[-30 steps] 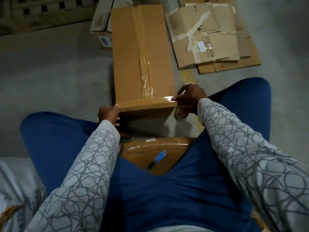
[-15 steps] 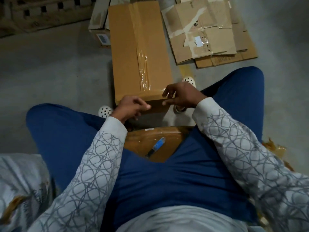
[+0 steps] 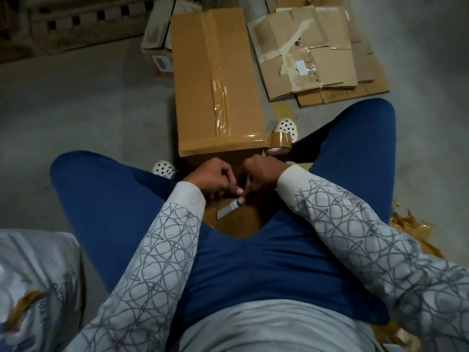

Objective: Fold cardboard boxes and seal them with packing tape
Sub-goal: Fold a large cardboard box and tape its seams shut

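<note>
Pinched box cutter (image 3: 226, 211) in curled left hand (image 3: 212, 179) — right hand (image 3: 262, 174) grip untellable — blade-tip pointed away from tape roll (image 3: 280, 141) up-right, nearer the right.

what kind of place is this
Probably a storeroom or packing area: bare concrete floor, a pile of flattened cardboard, and a taped box with a tape roll at its corner.

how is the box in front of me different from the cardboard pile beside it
The box is folded up and closed; the cardboard pile lies flat in layers. The box has brown tape along its seam and near edge, the tape roll hanging at its corner; the pile carries torn, peeling old tape. The box looks clean, the pile creased and worn. Both are brown cardboard on the floor.
</note>
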